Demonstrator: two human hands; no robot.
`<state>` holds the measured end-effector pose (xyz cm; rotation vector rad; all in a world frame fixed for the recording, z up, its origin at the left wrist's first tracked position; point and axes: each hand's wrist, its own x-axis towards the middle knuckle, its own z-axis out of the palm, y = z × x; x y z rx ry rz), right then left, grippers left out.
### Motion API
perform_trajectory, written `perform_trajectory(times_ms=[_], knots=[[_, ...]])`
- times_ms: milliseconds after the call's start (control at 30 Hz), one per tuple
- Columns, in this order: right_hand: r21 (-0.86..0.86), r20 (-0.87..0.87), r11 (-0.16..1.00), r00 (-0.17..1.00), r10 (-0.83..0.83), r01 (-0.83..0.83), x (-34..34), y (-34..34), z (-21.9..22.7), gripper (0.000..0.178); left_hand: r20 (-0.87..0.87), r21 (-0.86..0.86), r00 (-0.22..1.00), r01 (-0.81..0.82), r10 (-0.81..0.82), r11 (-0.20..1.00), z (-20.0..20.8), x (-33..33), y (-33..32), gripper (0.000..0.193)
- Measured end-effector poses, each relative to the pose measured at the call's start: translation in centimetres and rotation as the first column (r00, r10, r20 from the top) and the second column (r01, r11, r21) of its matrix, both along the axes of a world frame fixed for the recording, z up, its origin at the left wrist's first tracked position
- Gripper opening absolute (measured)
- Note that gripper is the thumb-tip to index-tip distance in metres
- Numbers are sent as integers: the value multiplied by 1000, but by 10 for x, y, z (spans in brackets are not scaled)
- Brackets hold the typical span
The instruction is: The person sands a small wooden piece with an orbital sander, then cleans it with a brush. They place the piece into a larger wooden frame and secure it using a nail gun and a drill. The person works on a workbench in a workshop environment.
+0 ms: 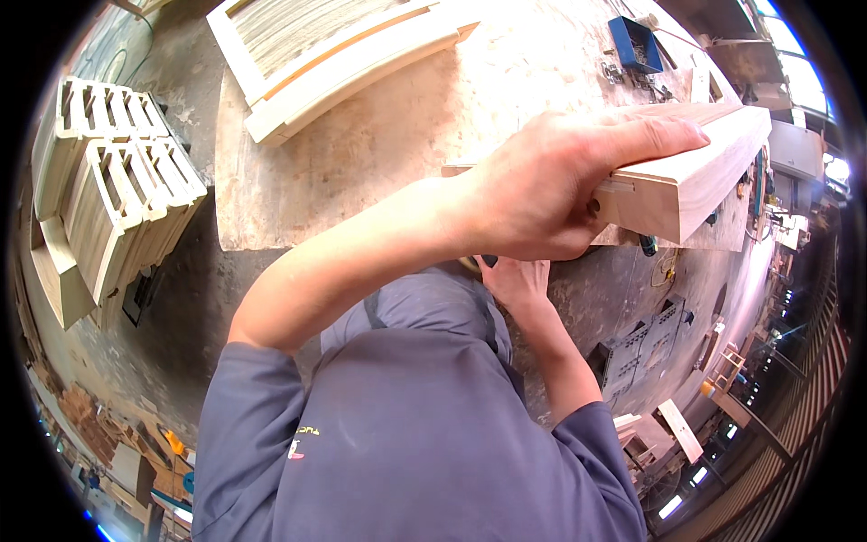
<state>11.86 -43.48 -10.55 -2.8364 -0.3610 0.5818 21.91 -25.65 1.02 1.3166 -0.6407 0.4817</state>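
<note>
My left hand reaches across to the right and grips the near end of a thick, pale wooden piece with a box-like end. Its thumb or a finger lies stretched along the top face, while the other fingers curl under and are partly hidden. The piece is over the right part of the wooden worktable. Below the table's front edge, close to my body, is my right hand. Its fingers look closed round something dark, mostly covered by the left hand and too hidden to name.
A pale framed wooden panel lies at the table's far left. A blue bin of small hardware stands at the far right, metal parts beside it. Stacked wooden frames stand left of the table. A grey plastic case rests on the floor at right.
</note>
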Motion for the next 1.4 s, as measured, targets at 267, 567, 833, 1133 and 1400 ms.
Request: perform_trajectory(times_ms=[267, 567, 833, 1133, 1400], knots=[[40, 259, 999, 966, 25, -37, 24, -12, -8, 60, -47, -40, 997, 65, -66, 997, -1, -1, -4, 79], [39, 138, 996, 987, -80, 76, 16, -40, -16, 55, -136, 100, 980, 161, -147, 982, 7, 1, 16, 79], [20, 110, 997, 991, -71, 69, 1, -27, -6, 54, -63, 16, 996, 65, -64, 998, 1, 1, 10, 84], [43, 169, 999, 986, -11, 4, -1, -34, -21, 63, -37, 34, 997, 69, -68, 997, 4, 0, 7, 85], [78, 249, 995, 965, -82, 64, 27, -37, -11, 56, -67, 130, 985, 169, -161, 977, 7, -1, 12, 74]])
